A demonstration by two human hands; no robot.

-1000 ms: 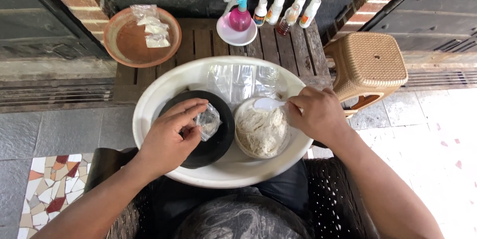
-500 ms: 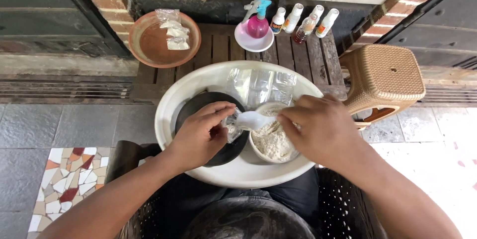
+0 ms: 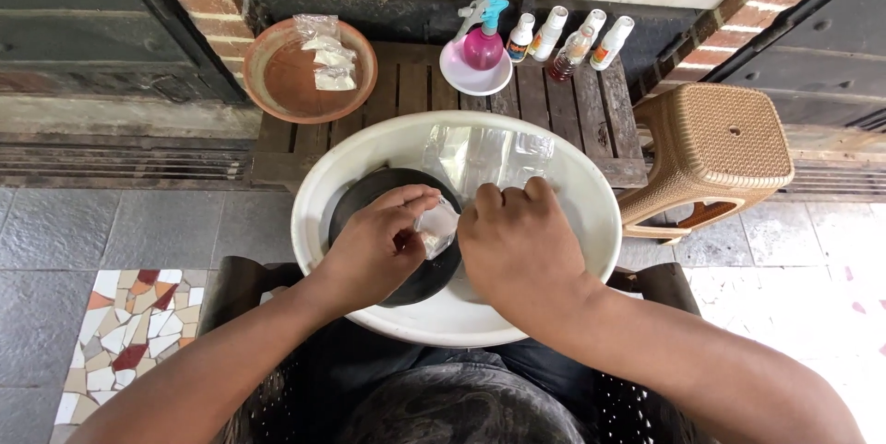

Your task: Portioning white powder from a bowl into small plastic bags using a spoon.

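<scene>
Both hands meet over the large white basin [image 3: 591, 213] on the person's lap. The left hand [image 3: 378, 246] pinches a small clear plastic bag [image 3: 436, 227] of pale powder between thumb and fingertips, above the black bowl [image 3: 360, 204]. The right hand [image 3: 519, 250] lies just right of the bag, fingers curled down and touching its edge; what it grips underneath is hidden. Empty clear bags [image 3: 489, 153] lie farther back in the basin.
</scene>
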